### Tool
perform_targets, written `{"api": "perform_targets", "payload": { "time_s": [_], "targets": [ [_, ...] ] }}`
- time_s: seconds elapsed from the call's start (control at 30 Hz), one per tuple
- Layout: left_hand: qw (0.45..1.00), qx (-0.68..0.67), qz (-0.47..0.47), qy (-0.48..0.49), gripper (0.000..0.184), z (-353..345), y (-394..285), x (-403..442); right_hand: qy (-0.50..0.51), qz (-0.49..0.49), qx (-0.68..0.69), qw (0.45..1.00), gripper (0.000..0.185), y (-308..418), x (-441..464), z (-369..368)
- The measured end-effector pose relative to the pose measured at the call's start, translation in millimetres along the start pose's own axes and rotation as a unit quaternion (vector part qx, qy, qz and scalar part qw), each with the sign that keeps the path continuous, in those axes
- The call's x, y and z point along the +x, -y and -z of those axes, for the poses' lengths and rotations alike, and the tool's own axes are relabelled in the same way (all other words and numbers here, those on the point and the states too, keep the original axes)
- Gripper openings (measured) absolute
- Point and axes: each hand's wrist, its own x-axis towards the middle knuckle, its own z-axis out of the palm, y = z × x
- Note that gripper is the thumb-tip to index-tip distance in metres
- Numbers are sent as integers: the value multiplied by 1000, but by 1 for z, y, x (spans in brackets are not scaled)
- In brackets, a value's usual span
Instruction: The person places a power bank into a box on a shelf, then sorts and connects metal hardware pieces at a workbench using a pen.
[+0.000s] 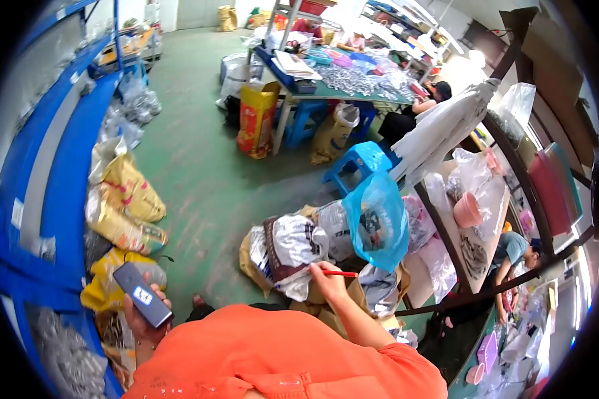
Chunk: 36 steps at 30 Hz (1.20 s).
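Note:
At the lower left my left hand [144, 322] is wrapped round a dark phone [142, 294] with a small bright patch on its face. My right hand [327, 282] holds a red pen [340, 273], which points to the right. Its fingers are at the edge of a white and brown plastic sack [296, 243] that stands on the floor in front of me. Beside this sack, a translucent blue bag [377, 219] stands open among other filled bags.
Blue shelving [66, 139] runs along the left, with yellow sacks [132, 189] at its foot. A blue stool [361, 161] stands ahead, before a worktable [326, 91] with people seated at it. At right are a dark metal rack [449, 249] and a bending person [512, 249].

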Motion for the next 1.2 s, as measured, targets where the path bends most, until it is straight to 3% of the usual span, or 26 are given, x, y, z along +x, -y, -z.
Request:
{"api": "perform_targets", "payload": {
  "time_s": [0.1, 0.2, 0.27, 0.33, 0.43, 0.53, 0.67, 0.77, 0.87, 0.9, 0.93, 1.0, 1.07, 1.2],
  "targets": [
    [1000, -3, 19, 3, 67, 13, -18, 70, 12, 3, 5, 1000, 24, 14, 45, -33],
    [997, -44, 55, 0, 67, 9, -39, 151, 17, -81, 14, 996, 21, 8, 83, -62],
    [996, -6, 71, 48, 66, 15, -56, 217, -11, -137, 79, 987, 23, -4, 109, -86],
    [990, 78, 101, 52, 63, 6, -71, 277, -2, -210, 133, 969, 25, 42, 134, -102],
    [976, 71, 159, 131, 59, -11, -68, 372, 9, -154, 91, 984, 26, 66, 174, -118],
    [949, 69, 243, 187, 63, -36, -47, 454, -69, -156, 122, 978, 26, 72, 199, -129],
    [903, -11, 344, 257, 82, -72, 11, 541, -128, -210, 124, 961, 23, 80, 239, -114],
    [888, -17, 405, 216, 85, -98, 56, 590, -153, -226, 151, 950, 29, 62, 290, -101],
    [891, 35, 434, 127, 94, -144, 94, 636, -159, -132, 19, 978, 34, 42, 350, -80],
    [882, 24, 451, 131, 95, -159, 105, 651, -195, -184, 133, 954, 35, 79, 376, -73],
    [878, 12, 463, 118, 97, -169, 115, 665, -200, -178, 122, 956, 34, 92, 398, -67],
    [856, 18, 460, 235, 97, -175, 135, 701, -196, -170, 154, 953, 26, 86, 430, -53],
    [849, -6, 459, 261, 91, -193, 151, 727, -191, -140, 167, 957, 23, 97, 455, -40],
    [827, -17, 478, 297, 91, -208, 191, 785, -228, -171, 150, 947, 22, 97, 494, -25]
  ]
}}
